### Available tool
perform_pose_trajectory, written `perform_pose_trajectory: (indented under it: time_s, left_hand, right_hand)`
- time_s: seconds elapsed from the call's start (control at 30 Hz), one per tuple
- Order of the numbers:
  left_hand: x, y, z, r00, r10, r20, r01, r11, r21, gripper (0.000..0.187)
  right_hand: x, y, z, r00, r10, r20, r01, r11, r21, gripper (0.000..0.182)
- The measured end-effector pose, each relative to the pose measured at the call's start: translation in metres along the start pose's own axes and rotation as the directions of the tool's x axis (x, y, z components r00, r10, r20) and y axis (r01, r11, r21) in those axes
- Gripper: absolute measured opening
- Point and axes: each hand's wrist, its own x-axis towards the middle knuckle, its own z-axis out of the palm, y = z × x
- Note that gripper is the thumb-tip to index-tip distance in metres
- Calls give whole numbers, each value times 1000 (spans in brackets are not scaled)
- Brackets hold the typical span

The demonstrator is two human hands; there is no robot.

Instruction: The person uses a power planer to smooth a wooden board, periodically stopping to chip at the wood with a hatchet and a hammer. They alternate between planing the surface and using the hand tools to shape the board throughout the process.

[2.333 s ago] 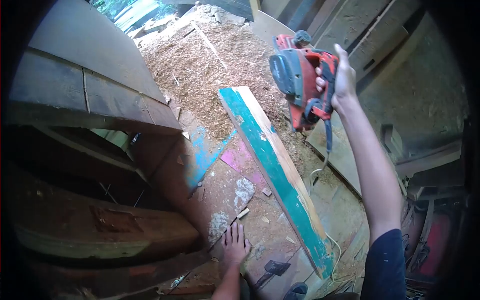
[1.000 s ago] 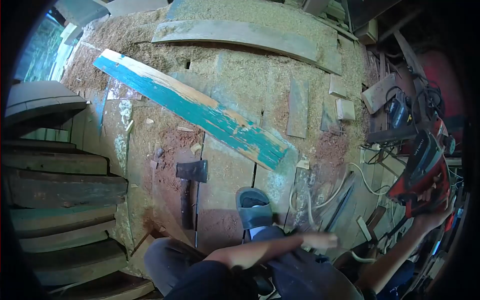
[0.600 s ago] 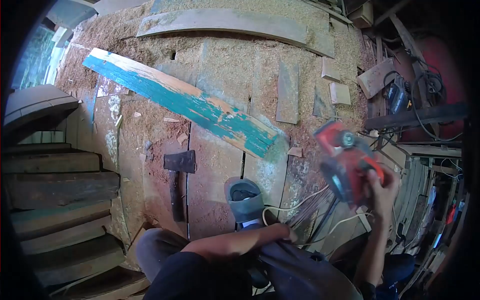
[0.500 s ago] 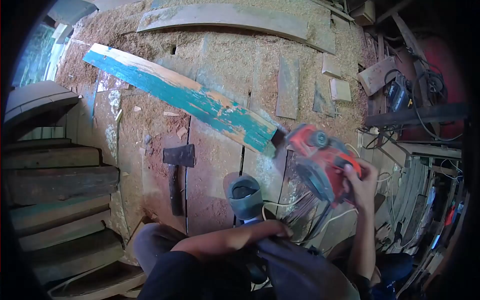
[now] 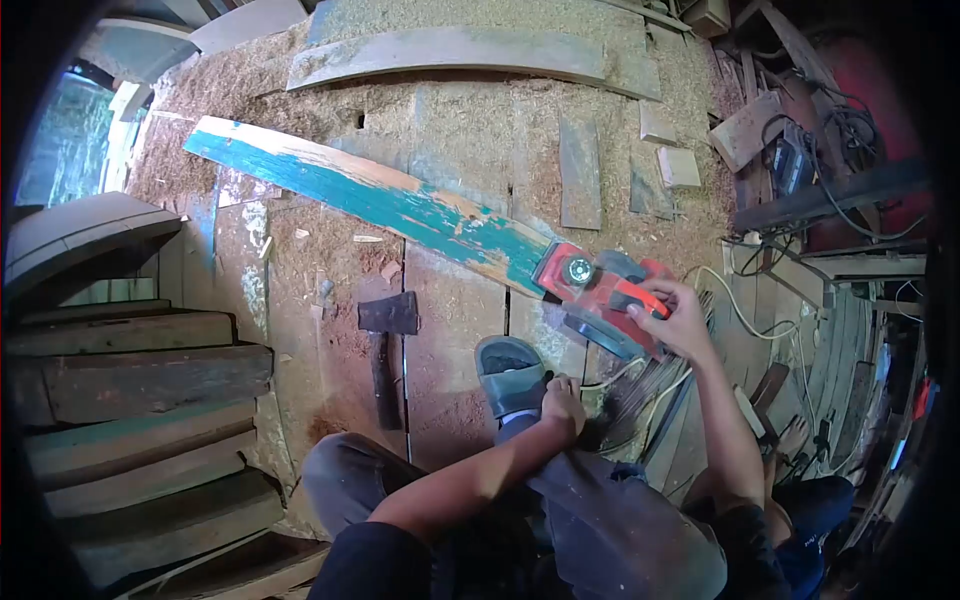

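My right hand (image 5: pixel 668 318) is wrapped round the handle of a red power planer (image 5: pixel 592 285). The planer's front end rests at the near right end of a long board (image 5: pixel 380 200) with worn turquoise paint and bare wood patches. Close to my sandalled foot (image 5: pixel 512 378) is my left hand (image 5: pixel 562 405), its fingers curled; whether they hold anything is too small to tell. An axe (image 5: pixel 388 318) with a dark head and handle lies on the floor, left of the foot.
Stacked planks (image 5: pixel 150 375) fill the left side. A long pale board (image 5: pixel 450 50) lies across the sawdust at the top. Small wood blocks (image 5: pixel 678 167), cables (image 5: pixel 740 310) and a black tool (image 5: pixel 792 170) are on the right.
The planer in my right hand has moved left, and its front now meets the board's end. My left hand has shifted up beside the foot. The whole view has shifted slightly.
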Motion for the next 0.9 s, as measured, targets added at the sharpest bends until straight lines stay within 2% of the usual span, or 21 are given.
perform_pose_trajectory:
  time_s: [0.03, 0.07, 0.1, 0.13, 0.17, 0.2, 0.23, 0.27, 0.33, 0.37, 0.47, 0.5, 0.53, 0.6, 0.7, 0.73, 0.77, 0.8, 0.83, 0.87, 0.9]
  left_hand:
    - [11, 9, 3, 993, -19, 115, 30, 995, -95, 40]
    - [15, 14, -1, 994, -14, 111, 25, 994, -106, 40]
    - [17, 20, -5, 934, 266, 238, -204, 945, -255, 34]
    - [19, 24, -9, 787, 532, 314, -388, 821, -418, 29]
    - [34, 39, 19, 785, 536, 311, -390, 817, -425, 29]
    - [61, 59, 70, 580, 801, 148, -515, 501, -696, 28]
    - [79, 70, 102, 342, 934, -107, -521, 94, -848, 26]
    - [83, 72, 99, 329, 938, -107, -437, 51, -898, 27]
    - [89, 73, 95, 453, 880, 141, -253, 279, -926, 30]
    - [93, 72, 97, 486, 849, 208, -198, 339, -920, 31]
    - [94, 68, 107, 561, 765, 318, -67, 424, -903, 35]
    - [93, 67, 116, 581, 745, 327, -38, 427, -904, 37]
    - [94, 72, 124, 589, 736, 334, -15, 423, -906, 38]
    - [92, 76, 140, 586, 741, 328, -14, 414, -910, 41]
    - [43, 49, 21, 496, 825, 270, -78, 352, -933, 36]
    - [68, 64, 43, 417, 770, 483, 449, 288, -846, 37]
    - [68, 68, 29, 501, 834, 230, 46, 240, -970, 28]
    - [67, 75, 18, 463, 885, -48, -360, 138, -923, 24]
    - [97, 110, 58, 298, 935, -191, -507, -14, -862, 38]
    - [95, 132, 36, 57, 998, -34, -728, 18, -685, 42]
    - [61, 134, -21, 80, 985, 151, -684, 165, -711, 43]
  right_hand:
    - [0, 3, -1, 1000, 21, 13, -21, 1000, -9, 23]
    - [0, 3, -2, 1000, 25, 17, -25, 999, -20, 23]
    - [-1, 2, -2, 999, 34, 24, -34, 999, -25, 23]
    - [-1, 2, 0, 999, 42, 30, -41, 999, -26, 23]
    - [-4, 3, 2, 998, 48, 34, -47, 998, -30, 23]
    - [-8, 3, 3, 999, 31, 28, -30, 999, -18, 24]
    - [-9, 4, 5, 1000, 14, 24, -14, 1000, -6, 25]
    - [-9, 6, 4, 999, 18, 26, -18, 1000, -11, 25]
    - [-11, 9, 3, 994, 72, 85, -71, 997, -8, 30]
    - [-11, 14, 5, 997, 42, 72, -40, 999, -26, 31]
    - [-12, 11, 11, 997, 79, 16, -78, 997, -29, 30]
    - [-11, 17, 13, 1000, -5, -17, 5, 998, -55, 28]
    - [-11, 19, 12, 1000, 6, -30, -8, 998, -65, 28]
    - [-10, 15, 8, 994, 74, 78, -52, 967, -251, 27]
    - [-8, 13, 11, 998, 37, 48, -22, 961, -277, 27]
    - [-6, 12, 12, 998, 23, 54, -7, 961, -276, 29]
    - [-4, 11, 11, 998, 6, 60, 11, 960, -278, 31]
    - [-3, 12, 13, 999, 14, 33, -4, 956, -292, 31]
    - [-4, 13, 17, 1000, -6, 19, 11, 961, -278, 31]
    - [-3, 14, 18, 1000, -29, 9, 30, 964, -266, 32]
    - [-1, 13, 20, 1000, -19, -13, 14, 961, -277, 32]
